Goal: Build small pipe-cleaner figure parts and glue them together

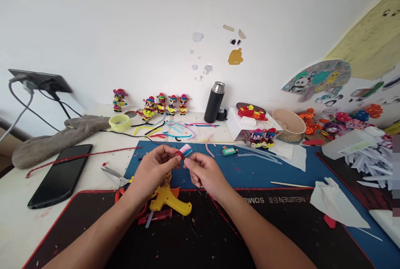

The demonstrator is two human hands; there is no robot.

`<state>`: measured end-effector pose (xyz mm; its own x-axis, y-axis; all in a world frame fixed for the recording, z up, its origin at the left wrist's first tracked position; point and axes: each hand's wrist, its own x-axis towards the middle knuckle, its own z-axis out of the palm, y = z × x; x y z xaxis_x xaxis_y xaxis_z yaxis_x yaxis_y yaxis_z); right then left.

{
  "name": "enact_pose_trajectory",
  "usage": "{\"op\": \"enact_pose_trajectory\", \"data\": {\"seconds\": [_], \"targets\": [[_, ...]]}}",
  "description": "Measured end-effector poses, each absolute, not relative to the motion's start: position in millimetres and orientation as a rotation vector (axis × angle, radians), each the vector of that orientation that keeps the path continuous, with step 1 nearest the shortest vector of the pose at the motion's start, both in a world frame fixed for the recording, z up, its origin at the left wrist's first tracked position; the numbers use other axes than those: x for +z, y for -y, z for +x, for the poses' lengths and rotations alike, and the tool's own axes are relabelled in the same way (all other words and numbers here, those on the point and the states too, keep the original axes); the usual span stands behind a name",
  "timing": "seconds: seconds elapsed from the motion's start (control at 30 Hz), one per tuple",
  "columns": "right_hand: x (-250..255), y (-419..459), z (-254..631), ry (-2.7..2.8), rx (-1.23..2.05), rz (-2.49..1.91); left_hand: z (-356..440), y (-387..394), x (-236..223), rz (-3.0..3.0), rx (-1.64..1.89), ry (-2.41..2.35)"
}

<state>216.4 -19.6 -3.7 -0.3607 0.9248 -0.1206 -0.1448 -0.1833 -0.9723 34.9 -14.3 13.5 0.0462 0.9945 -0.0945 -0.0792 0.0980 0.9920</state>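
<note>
My left hand (pixel 154 168) and my right hand (pixel 204 174) meet above the blue cutting mat (pixel 250 169). Both pinch a small craft piece (pixel 183 151) with a pink and blue top and a red sparkly wrap. A red pipe cleaner (pixel 223 215) trails from under my right hand down across the black desk mat (pixel 281 219). A yellow glue gun (pixel 170 200) lies just below my left hand.
Scissors (pixel 115 175) and a black phone (pixel 61 179) lie to the left. Several small pipe-cleaner figures (pixel 162 104) stand by the wall, beside a black flask (pixel 214 101). Loose coloured pipe cleaners (pixel 181 129), a white box (pixel 246 129), a bowl (pixel 289 123) and paper scraps (pixel 336 206) crowd the right.
</note>
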Motion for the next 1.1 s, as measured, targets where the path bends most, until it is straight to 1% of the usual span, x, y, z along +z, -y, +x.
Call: {"op": "enact_pose_trajectory", "data": {"seconds": [0.6, 0.97, 1.1], "targets": [[-4.8, 19.8, 215.9, 1.219, 1.738, -0.985, 35.9, 15.8, 9.4, 0.954, 1.17, -1.042], [-4.3, 18.0, 216.5, 1.25, 1.613, -1.03, 40.1, 16.7, 12.0, 0.743, 1.129, -0.973], [-5.8, 18.0, 216.0, 1.247, 1.614, -1.032, 40.9, 17.5, 12.7, 0.676, 1.111, -0.946]]}}
